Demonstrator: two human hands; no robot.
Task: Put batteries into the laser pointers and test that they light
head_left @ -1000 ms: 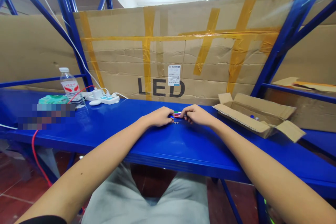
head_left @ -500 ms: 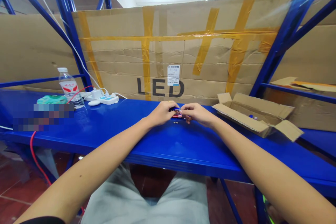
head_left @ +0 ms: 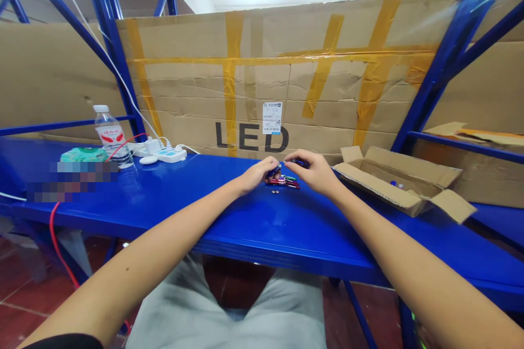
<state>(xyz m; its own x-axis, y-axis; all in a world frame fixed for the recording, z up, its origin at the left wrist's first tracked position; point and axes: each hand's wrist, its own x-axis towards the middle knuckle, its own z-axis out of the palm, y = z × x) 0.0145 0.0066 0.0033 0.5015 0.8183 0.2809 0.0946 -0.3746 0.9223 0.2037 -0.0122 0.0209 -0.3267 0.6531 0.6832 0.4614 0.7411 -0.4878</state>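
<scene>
My left hand [head_left: 261,173] is closed around a short dark blue tube [head_left: 273,171], whose silvery end points up and to the right. Just to its right, my right hand [head_left: 313,170] has its thumb and index finger pinched, with a dark blue tube-like piece [head_left: 302,163] partly hidden under the fingers. A small gap separates the two hands. Below them on the blue table lie slim shiny metallic tubes, a red one [head_left: 286,183] and a green one [head_left: 290,178]. Two tiny silvery discs [head_left: 275,192] rest in front of these.
An open cardboard box [head_left: 380,185] with small blue items inside stands at right. To the left are a water bottle [head_left: 110,136], a white power strip [head_left: 170,154] and a green packet [head_left: 82,155]. A large LED carton [head_left: 184,92] backs the table [head_left: 245,229].
My hands, together before, are now apart. My right hand has moved up and right, uncovering the red and green tubes. The left still grips the blue tube.
</scene>
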